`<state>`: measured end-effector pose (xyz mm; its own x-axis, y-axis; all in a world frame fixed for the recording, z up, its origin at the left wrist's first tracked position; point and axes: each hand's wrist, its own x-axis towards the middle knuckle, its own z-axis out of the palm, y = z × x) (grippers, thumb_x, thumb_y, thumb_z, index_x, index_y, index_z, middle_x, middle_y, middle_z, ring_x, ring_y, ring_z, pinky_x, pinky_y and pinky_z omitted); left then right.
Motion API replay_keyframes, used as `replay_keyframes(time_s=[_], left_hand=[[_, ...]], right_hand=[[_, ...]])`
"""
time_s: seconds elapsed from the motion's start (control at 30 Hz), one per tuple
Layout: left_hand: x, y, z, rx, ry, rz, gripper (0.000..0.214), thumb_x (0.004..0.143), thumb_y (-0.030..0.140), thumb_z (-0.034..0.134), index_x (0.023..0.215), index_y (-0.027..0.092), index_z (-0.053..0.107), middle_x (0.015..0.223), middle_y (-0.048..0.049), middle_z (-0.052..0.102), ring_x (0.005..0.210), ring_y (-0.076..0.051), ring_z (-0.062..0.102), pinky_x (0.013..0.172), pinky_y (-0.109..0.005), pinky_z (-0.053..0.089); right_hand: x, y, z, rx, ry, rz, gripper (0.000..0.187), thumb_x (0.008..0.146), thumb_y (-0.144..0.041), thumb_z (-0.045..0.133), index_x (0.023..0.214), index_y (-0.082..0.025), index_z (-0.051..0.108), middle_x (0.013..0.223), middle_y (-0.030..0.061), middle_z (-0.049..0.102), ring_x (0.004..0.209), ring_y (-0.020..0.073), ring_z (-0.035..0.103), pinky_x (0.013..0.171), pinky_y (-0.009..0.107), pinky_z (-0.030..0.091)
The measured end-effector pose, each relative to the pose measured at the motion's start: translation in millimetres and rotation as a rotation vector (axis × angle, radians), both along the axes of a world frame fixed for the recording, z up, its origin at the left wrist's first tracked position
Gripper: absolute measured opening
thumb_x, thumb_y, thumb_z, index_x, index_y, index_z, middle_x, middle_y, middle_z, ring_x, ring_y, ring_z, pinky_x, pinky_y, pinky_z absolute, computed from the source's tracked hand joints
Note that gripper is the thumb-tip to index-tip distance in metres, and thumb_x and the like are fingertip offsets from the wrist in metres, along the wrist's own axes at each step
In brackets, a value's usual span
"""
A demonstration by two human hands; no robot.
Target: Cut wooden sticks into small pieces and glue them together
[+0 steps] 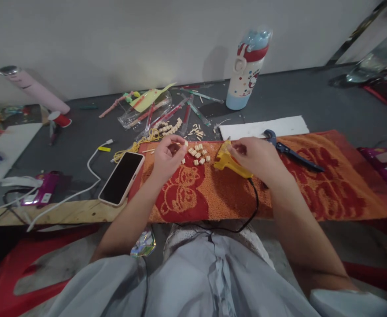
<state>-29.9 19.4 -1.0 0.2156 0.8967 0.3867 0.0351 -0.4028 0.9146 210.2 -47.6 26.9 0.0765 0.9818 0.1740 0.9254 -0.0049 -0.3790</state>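
Note:
My left hand point(169, 157) pinches a small pale wooden block point(186, 144) between thumb and forefinger, above the near end of a towel. Beside it on the towel lies a loose cluster of small wooden blocks point(198, 152), seemingly made of short sticks joined together. My right hand point(251, 156) is closed at a yellow hot glue gun point(225, 159), its fingers against the body on the right side; the exact grip is partly hidden. The gun's nozzle points away from me, and a black cord point(256, 198) runs from its handle toward my lap.
An orange-red towel point(233, 198) covers the table front. Around it are a phone point(122, 178), dark-handled cutters point(295, 156), a white strip point(266, 127), short stick pieces point(196, 130), yellow cord point(132, 147) and plastic-wrapped items. A cartoon bottle point(248, 72) stands behind; a white cable point(92, 171) lies left.

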Motion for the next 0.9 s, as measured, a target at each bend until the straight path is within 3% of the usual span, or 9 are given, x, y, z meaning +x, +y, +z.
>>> replay_keyframes(time_s=[0.2,0.37,0.53,0.63,0.8,0.9], left_hand=[[-0.4,2.5,-2.8,0.043,0.008,-0.003,0.015,0.080,0.030,0.066,0.087,0.021,0.056,0.073,0.0029,0.055,0.051,-0.006,0.047,0.047,-0.020,0.041],[-1.9,6.6,-4.6,0.064,0.017,0.009,0.016,0.082,0.032,0.066,0.087,0.021,0.056,0.071,0.0030,0.055,0.052,-0.006,0.049,0.048,-0.020,0.041],[-3.4,9.4,-5.5,0.039,0.022,0.036,0.018,0.080,0.034,0.066,0.087,0.021,0.056,0.069,0.0037,0.053,0.052,-0.006,0.048,0.046,-0.019,0.040],[-3.8,10.2,-6.3,0.052,0.032,0.035,0.017,0.081,0.034,0.066,0.087,0.021,0.056,0.069,0.0042,0.053,0.051,-0.005,0.047,0.046,-0.019,0.040],[-3.3,11.0,-7.8,0.054,0.039,0.016,0.015,0.081,0.031,0.065,0.087,0.021,0.056,0.067,0.0046,0.052,0.049,-0.005,0.046,0.044,-0.018,0.038],[-2.7,11.0,-7.7,0.060,0.029,0.006,0.015,0.080,0.031,0.065,0.086,0.021,0.056,0.067,0.0047,0.052,0.048,-0.005,0.045,0.044,-0.018,0.038]], right_hand=[[-3.8,-27.0,-14.1,-0.167,-0.245,0.051,0.036,0.088,-0.045,0.061,0.103,-0.012,0.063,0.093,0.0171,0.071,0.087,0.0315,0.067,0.069,0.036,0.045],[-13.2,-29.7,-19.1,-0.190,-0.261,0.083,0.032,0.090,-0.039,0.058,0.108,-0.012,0.060,0.099,0.0187,0.070,0.094,0.0330,0.066,0.074,0.037,0.045],[-2.8,-28.0,-24.2,-0.170,-0.213,0.120,0.030,0.094,-0.033,0.048,0.110,-0.010,0.059,0.100,0.0201,0.069,0.095,0.0330,0.066,0.077,0.038,0.046],[10.6,-25.1,-33.3,-0.137,0.047,0.071,0.031,0.093,-0.036,0.048,0.110,-0.014,0.060,0.099,0.0160,0.069,0.091,0.0298,0.065,0.075,0.038,0.047],[30.1,-14.9,-46.0,-0.077,1.002,-0.113,0.029,0.083,-0.051,0.057,0.084,-0.022,0.057,0.071,0.0021,0.060,0.058,0.0156,0.055,0.057,0.031,0.046],[35.9,-10.9,-41.1,0.002,1.237,-0.173,0.025,0.079,-0.048,0.060,0.080,-0.023,0.056,0.068,0.0003,0.057,0.054,0.0136,0.052,0.055,0.030,0.044]])
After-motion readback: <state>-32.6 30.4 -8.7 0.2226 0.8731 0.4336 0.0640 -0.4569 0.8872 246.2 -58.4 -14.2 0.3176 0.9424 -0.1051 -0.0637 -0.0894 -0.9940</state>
